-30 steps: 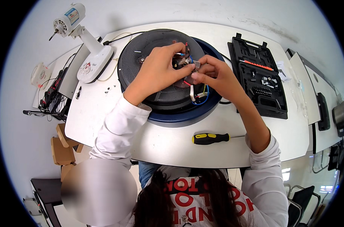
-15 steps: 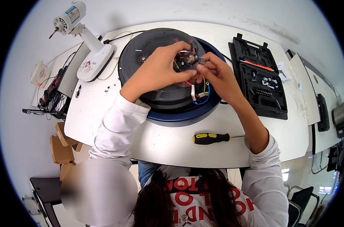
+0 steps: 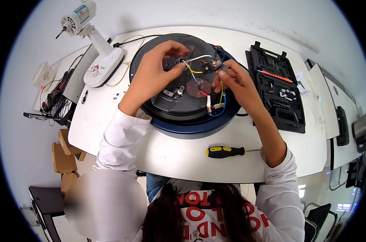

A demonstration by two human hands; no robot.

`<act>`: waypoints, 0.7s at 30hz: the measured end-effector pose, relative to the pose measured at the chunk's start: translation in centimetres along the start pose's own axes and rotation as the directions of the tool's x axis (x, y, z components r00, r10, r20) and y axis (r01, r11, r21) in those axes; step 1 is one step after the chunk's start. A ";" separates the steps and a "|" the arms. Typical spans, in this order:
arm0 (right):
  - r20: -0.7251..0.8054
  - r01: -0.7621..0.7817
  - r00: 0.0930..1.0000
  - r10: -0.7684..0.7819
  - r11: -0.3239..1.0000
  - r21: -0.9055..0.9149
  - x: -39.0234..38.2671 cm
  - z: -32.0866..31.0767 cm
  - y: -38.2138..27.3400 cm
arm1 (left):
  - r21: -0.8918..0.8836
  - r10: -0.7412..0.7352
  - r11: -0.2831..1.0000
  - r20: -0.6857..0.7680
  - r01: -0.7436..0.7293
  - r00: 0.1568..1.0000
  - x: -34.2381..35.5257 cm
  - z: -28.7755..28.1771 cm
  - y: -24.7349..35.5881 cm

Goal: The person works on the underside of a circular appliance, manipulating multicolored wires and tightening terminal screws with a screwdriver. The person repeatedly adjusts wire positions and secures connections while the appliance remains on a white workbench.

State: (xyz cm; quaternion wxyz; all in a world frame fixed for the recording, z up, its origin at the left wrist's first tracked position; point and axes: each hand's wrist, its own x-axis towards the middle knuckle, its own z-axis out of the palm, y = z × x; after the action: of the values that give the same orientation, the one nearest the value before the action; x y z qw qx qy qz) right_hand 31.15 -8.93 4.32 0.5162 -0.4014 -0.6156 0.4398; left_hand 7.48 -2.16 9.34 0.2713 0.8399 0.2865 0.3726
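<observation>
A round black appliance base (image 3: 183,105) with a dark blue rim (image 3: 179,130) lies with its wired side up on the white table. My right hand (image 3: 236,80) pinches the edge of a small metal-and-black switch assembly (image 3: 209,67), holding it over the right part of the base. White, yellow, red and blue wires run from it. My left hand (image 3: 161,66) is open over the base, thumb and fingers apart around a coiled spring (image 3: 183,62); whether it touches the spring I cannot tell. Below lies a reddish translucent disc (image 3: 200,88) beside white wire connectors (image 3: 209,103).
A yellow-and-black screwdriver (image 3: 227,151) lies near the front edge. To the right is an open black tool case (image 3: 277,92) with bits and sockets. A white motor on a stand (image 3: 104,60) stands at the left; brown cardboard boxes (image 3: 64,158) are beyond the table's left edge.
My left hand has moved left, away from the switch assembly, and its fingers have spread. My right hand still holds the assembly, now slightly farther right. The spring and disc have come into view.
</observation>
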 end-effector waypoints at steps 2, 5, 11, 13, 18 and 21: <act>-0.002 -0.012 1.000 0.012 1.000 0.002 0.0 0.0 0.0 | 0.043 -0.058 0.997 -0.034 0.060 0.998 -0.3 -0.1 0.4; -0.002 -0.017 1.000 0.017 1.000 0.003 0.0 -0.2 -0.1 | 0.059 -0.088 0.994 0.009 0.087 0.996 -0.7 -0.1 1.0; -0.009 -0.019 1.000 0.019 1.000 0.000 0.0 -0.2 0.1 | 0.197 0.013 0.980 0.051 -0.023 0.999 -1.2 0.9 2.1; -0.023 -0.028 0.999 0.028 0.999 -0.017 0.0 -0.2 0.0 | 0.251 -0.023 0.968 0.064 0.006 0.998 -1.2 0.9 2.1; -0.048 -0.052 0.997 0.053 0.999 0.012 0.0 -0.4 0.0 | 0.210 -0.064 0.974 -0.098 0.083 0.993 -1.3 -0.6 1.6; -0.063 -0.059 0.996 0.058 0.998 -0.009 0.0 -0.2 -0.2 | 0.219 -0.082 0.969 -0.150 0.114 0.985 -1.7 -2.4 1.3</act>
State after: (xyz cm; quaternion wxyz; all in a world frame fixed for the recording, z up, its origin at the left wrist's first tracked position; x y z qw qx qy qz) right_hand 31.33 -8.97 4.56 0.5201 -0.4357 -0.5893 0.4385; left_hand 4.96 -3.64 10.80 0.1708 0.8220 0.3868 0.3815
